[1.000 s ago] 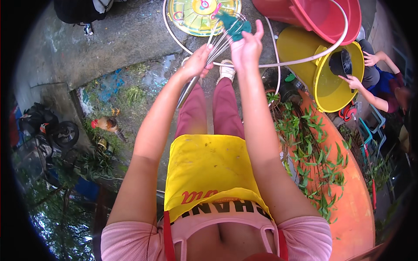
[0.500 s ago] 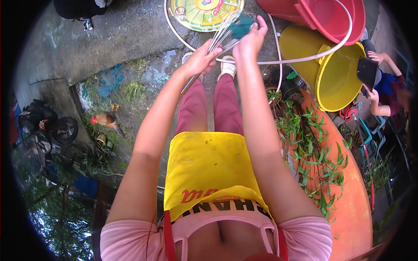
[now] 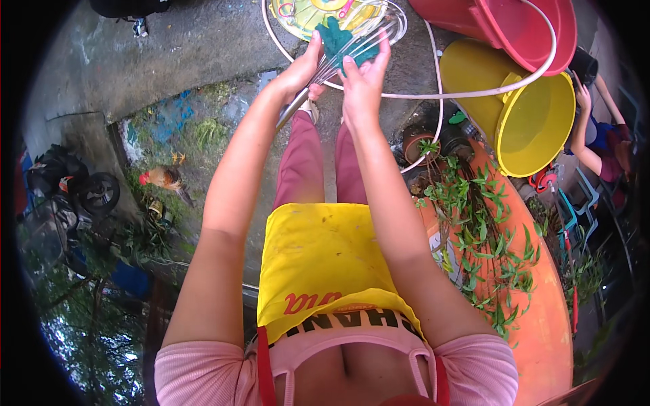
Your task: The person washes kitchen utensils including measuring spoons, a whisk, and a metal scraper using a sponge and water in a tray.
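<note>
A wire whisk [image 3: 290, 114] slants between my hands, its metal handle pointing down toward my legs and its wire loops reaching up to the right. My left hand [image 3: 299, 69] is closed around the lower wires near the handle. A crumpled dark green scrubbing pad [image 3: 333, 38] lies against the wires and pokes out between them. My right hand [image 3: 363, 88] holds the pad to the wires from the right, its fingers curled; part of the pad is hidden behind them. Beyond the whisk is a round yellow-green basin [image 3: 291, 26] with pink-handled utensils in it.
A pale hose [image 3: 467, 93] loops across the ground on the right. Tipped yellow [image 3: 535, 128] and red [image 3: 528, 37] tubs lie there, with another person's arms [image 3: 586, 145] holding a dark container [image 3: 583, 66]. Potted plants [image 3: 487, 230] line an orange ledge. A chicken [image 3: 164, 178] stands at left.
The whisk and both hands have shifted slightly left. The green pad now spreads wider, on the left side of the wires as well. The other person's dark container has moved up.
</note>
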